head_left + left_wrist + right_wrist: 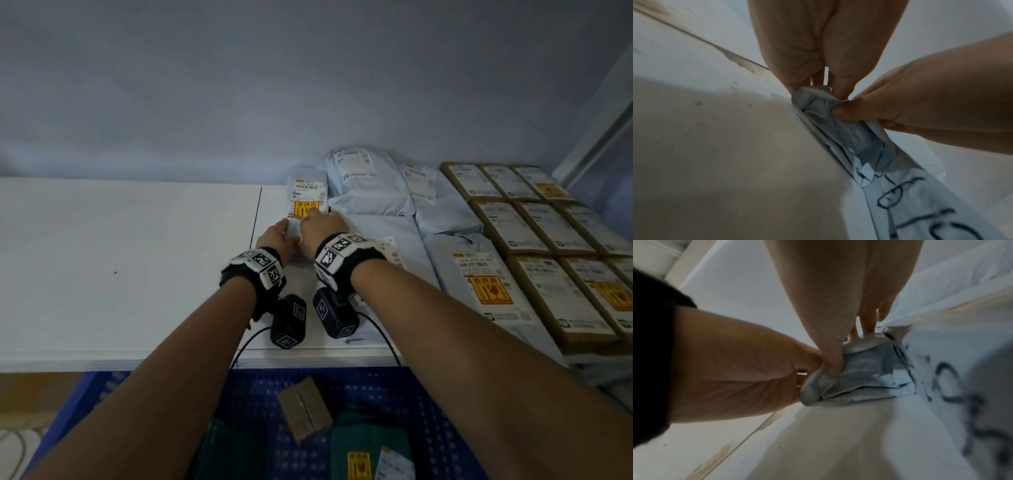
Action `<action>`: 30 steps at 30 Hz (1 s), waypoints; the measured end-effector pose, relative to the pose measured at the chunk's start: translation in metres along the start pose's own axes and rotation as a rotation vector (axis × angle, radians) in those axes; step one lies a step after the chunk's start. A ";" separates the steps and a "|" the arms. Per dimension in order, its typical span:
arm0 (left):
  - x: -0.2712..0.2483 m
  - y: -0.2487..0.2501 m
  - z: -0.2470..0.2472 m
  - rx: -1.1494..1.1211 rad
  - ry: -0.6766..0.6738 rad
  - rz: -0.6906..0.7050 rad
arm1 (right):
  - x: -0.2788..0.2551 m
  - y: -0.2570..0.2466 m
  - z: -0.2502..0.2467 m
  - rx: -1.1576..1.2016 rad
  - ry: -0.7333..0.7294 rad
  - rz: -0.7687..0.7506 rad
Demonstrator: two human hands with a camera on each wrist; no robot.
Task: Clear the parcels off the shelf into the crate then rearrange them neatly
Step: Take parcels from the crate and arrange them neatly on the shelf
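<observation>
A small white poly parcel (307, 197) with a barcode label and a yellow sticker lies on the white shelf (120, 260), beside the pile of mailers. Both hands meet at its crumpled near end. My left hand (274, 236) pinches that end from the left; in the left wrist view its fingertips (807, 84) close on the bunched plastic (840, 131). My right hand (323, 224) grips it from the right, thumb dug into the folds (859, 379). Below the shelf edge stands the blue crate (394, 387), holding a brown box (305, 407) and a dark green parcel (370, 445).
More white mailers (370, 185) lie stacked to the right of my hands, one long one (479, 284) reaching the front edge. Rows of brown boxes (534, 233) fill the shelf's right end by a metal upright (599, 130). A seam (257, 212) splits the shelf boards.
</observation>
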State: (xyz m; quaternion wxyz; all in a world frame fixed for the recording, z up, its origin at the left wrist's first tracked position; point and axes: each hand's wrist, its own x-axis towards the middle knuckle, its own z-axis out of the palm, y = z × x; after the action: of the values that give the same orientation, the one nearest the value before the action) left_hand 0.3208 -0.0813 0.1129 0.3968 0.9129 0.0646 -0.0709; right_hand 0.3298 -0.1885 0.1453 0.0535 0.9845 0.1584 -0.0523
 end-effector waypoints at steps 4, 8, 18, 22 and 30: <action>0.012 -0.003 0.004 -0.015 0.022 0.021 | 0.017 0.006 0.003 0.070 0.000 0.037; 0.018 -0.002 0.006 0.012 0.044 0.033 | 0.028 0.007 -0.008 0.030 -0.078 0.046; 0.007 -0.008 0.010 0.037 -0.001 0.073 | 0.047 0.010 0.004 0.144 -0.012 0.150; -0.012 -0.020 0.010 0.016 -0.028 0.103 | 0.044 0.004 -0.004 0.115 -0.080 0.137; -0.047 -0.030 0.000 0.066 -0.081 0.089 | -0.001 0.005 -0.010 0.180 0.043 0.070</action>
State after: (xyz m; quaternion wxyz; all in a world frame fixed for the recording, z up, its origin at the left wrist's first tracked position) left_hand 0.2695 -0.0639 0.1003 0.3717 0.9238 0.0055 -0.0920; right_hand 0.3310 -0.1924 0.1563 -0.0369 0.9912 0.1194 -0.0435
